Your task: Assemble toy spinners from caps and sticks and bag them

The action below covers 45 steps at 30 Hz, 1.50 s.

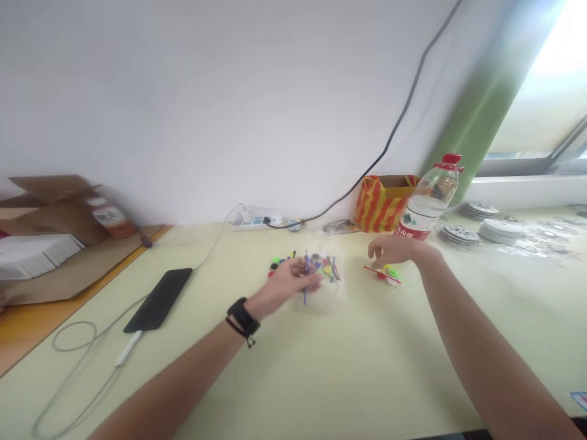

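My left hand (pixel 293 278), with a black watch on the wrist, is closed on a blue stick (pixel 305 296) at mid-table. Beside it lies a clear plastic bag (pixel 337 287) with small coloured pieces in and around it. More coloured discs (pixel 275 264) sit just left of the fingers. My right hand (pixel 392 249) hovers with bent fingers over a small pile of red, yellow, green and white pieces (pixel 387 275), which has a red stick across it. Whether its fingertips hold anything is too blurred to tell.
Behind my right hand stand a water bottle (pixel 424 201) and a striped bag (pixel 380 205). White disc stacks (pixel 458 235) lie farther right. A power strip (pixel 257 220) is by the wall; a black phone (pixel 158 299), its cable and a cardboard box (pixel 55 201) are left.
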Each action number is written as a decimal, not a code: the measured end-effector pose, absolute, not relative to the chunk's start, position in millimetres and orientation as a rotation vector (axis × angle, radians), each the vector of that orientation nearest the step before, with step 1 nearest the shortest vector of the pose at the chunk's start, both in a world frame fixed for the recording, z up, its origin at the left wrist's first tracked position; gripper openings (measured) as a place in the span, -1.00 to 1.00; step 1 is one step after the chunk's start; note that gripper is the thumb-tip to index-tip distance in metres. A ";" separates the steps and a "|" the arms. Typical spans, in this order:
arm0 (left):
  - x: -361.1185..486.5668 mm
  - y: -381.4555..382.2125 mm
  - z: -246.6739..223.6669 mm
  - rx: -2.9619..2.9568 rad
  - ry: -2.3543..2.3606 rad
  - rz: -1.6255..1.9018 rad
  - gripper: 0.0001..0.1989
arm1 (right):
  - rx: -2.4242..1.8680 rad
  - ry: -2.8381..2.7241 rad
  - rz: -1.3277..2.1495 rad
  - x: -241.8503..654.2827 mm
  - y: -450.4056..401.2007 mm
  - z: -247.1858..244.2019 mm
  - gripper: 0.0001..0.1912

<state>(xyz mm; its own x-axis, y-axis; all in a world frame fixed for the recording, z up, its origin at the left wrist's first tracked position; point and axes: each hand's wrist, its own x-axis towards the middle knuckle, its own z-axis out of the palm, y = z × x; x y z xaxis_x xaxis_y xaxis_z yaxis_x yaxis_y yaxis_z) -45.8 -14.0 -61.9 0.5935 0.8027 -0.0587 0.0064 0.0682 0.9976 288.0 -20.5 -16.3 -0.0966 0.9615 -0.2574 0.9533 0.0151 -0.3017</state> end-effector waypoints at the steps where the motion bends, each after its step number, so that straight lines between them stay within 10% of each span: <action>1: -48.2 -22.5 -74.1 1.385 0.769 0.705 -0.57 | -2.107 -2.247 0.693 285.2 -20.2 -24.6 -0.69; 13: -71.0 -44.0 -89.6 1.559 0.715 0.846 -0.43 | -2.160 -2.148 0.867 279.2 -21.0 -26.2 -0.95; 45: -70.5 -56.7 -98.4 1.820 0.862 0.718 -0.48 | -1.136 -1.619 0.669 234.8 -67.0 72.2 -0.66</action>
<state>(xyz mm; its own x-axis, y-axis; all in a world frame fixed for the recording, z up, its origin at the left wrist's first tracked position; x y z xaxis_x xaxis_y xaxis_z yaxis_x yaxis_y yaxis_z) -70.5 -56.7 -98.4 0.5767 0.8109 0.0990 0.2447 -0.2871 0.9261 234.8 -67.0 72.2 -0.0519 0.9090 0.4136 0.3521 0.4042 -0.8442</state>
